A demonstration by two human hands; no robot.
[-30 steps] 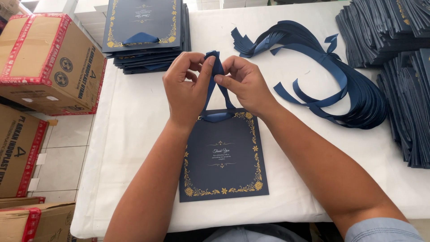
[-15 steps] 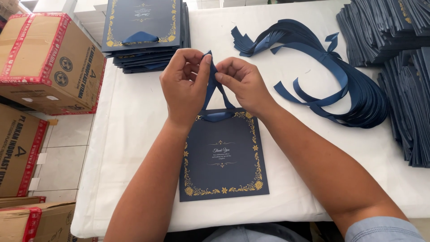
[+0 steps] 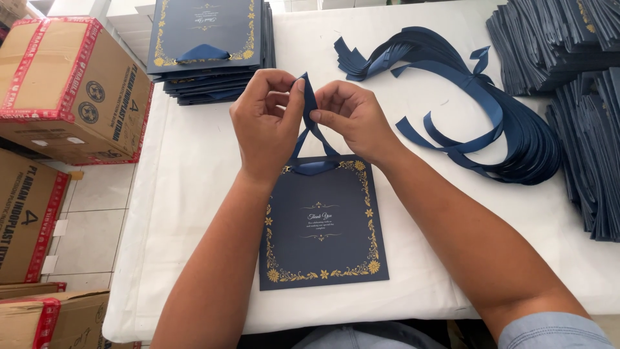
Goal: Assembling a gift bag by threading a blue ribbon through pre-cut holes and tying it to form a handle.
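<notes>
Near-centre paper bag: navy, gold floral border, gold script in the middle. Ribbon handle on it: navy satin. Far-left stack of bags: same navy with gold border, blue ribbon. Loose ribbons, far right: navy. Right-edge piles: plain navy. Tablecloth: white. Left cartons: brown, red-and-white tape, black print. Sleeve, near right: light blue.

— What carries everything?
— A counter under a white cloth, evenly and brightly lit.
— And the left side?
— Pale floor tiles, with brown cardboard boxes sealed in red tape stacked from far to near beside the counter's edge.
</notes>
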